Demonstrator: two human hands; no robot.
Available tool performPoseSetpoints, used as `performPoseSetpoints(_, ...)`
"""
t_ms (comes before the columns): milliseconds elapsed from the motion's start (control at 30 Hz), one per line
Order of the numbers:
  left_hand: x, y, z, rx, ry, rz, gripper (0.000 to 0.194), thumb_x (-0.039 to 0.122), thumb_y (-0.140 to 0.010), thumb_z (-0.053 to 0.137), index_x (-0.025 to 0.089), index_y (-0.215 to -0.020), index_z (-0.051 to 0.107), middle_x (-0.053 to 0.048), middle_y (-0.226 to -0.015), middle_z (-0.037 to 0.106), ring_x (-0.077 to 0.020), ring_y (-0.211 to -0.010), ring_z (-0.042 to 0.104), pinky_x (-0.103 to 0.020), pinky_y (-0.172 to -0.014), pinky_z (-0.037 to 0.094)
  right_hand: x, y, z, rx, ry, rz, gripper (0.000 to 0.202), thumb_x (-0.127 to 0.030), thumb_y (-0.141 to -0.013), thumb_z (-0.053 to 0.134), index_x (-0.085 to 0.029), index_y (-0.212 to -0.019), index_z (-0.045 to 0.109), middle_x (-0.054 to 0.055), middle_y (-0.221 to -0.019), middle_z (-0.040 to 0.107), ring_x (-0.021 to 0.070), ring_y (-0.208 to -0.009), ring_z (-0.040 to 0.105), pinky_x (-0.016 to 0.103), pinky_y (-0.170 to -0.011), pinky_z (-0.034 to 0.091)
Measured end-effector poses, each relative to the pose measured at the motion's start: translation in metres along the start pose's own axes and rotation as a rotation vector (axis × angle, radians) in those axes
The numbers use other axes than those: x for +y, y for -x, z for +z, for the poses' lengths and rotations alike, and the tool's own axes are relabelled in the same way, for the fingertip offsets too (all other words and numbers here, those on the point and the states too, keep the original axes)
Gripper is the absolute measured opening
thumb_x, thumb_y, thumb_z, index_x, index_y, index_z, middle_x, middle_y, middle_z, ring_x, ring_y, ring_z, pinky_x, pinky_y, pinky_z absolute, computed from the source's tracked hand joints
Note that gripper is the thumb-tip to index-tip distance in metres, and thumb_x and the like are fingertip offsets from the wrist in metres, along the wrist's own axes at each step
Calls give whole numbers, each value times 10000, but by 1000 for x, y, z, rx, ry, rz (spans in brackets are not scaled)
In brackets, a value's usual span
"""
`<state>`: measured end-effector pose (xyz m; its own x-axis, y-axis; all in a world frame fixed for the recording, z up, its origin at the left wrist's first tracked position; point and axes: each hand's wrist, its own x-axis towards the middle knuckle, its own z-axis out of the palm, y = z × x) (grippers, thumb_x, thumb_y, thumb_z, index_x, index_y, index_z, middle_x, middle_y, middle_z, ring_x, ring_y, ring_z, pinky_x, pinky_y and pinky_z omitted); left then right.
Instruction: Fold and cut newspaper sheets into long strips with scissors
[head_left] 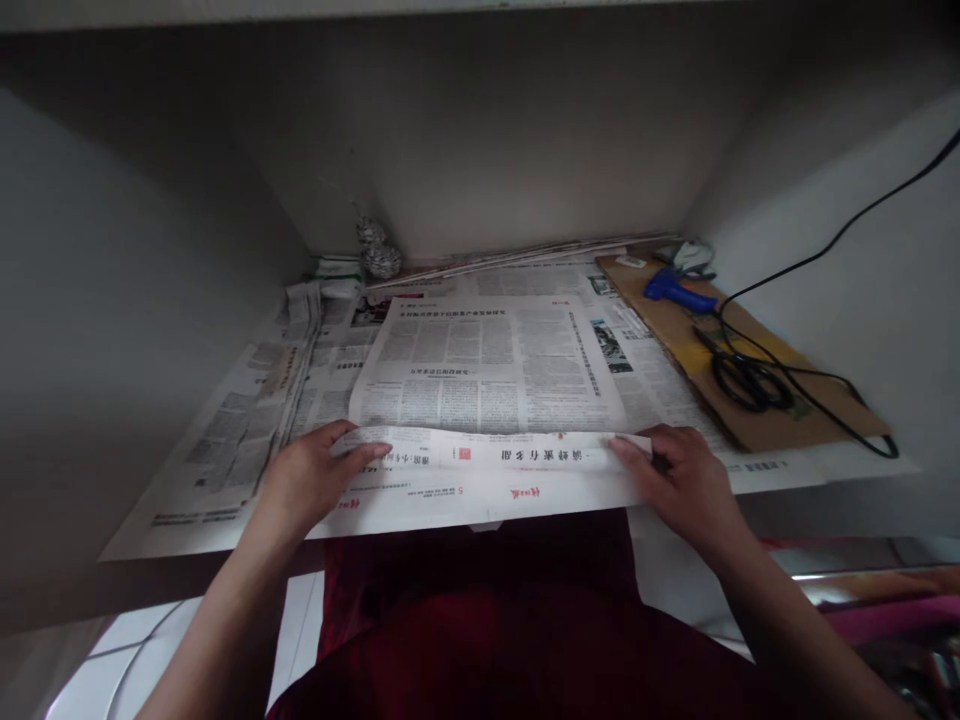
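**Newspaper sheet (487,370) pinched at both ends of its folded near edge**

The sheet lies at the centre of the frame on a layer of other newspapers (187,525), its near strip turned over with print showing upside down. Left of centre, the left hand (307,475) has its fingers clamped on one end of the strip; right of centre, the right hand (686,480) has its fingers clamped on the other. At the frame's right, a cardboard piece (814,425) carries a blue glue gun (679,290) and black scissors (721,362). Folded paper strips (281,400) lie left of the sheet.
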<state>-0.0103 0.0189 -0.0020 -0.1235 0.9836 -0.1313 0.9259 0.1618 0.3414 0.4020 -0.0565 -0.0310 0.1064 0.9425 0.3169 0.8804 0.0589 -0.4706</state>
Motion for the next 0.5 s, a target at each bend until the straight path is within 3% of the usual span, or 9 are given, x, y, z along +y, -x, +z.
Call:
performPoseSetpoints(100, -1, 2, -1, -31, 9, 1, 575, 686, -870, 485, 206, -1102, 702, -109, -894, 768, -319, -943, 720, -363, -790, 508, 2, 1, 3, 0, 12, -9, 416, -531, -963, 555, -253, -658, 601, 53, -677, 621, 265, -762, 560, 418, -742, 433)
performPoseSetpoints(233, 1, 6, 0, -2, -25, -5, 535, 667, -880, 476, 211, -1078, 674, -78, -781, 722, -304, -856, 709, -340, -722, 480, 3, 2, 3, 20, 34, -29, 381, -502, -975, 537, -248, -703, 619, 55, -703, 631, 269, -776, 556, 420, -764, 426)
performPoseSetpoints(500, 2, 9, 1, 28, -38, -13, 553, 682, -868, 485, 194, -1044, 679, -118, -846, 746, -328, -889, 718, -357, -718, 493, 6, 2, 6, 53, 51, -138, 340, -420, -984, 546, -243, -696, 585, 39, -688, 624, 239, -715, 551, 410, -767, 410)
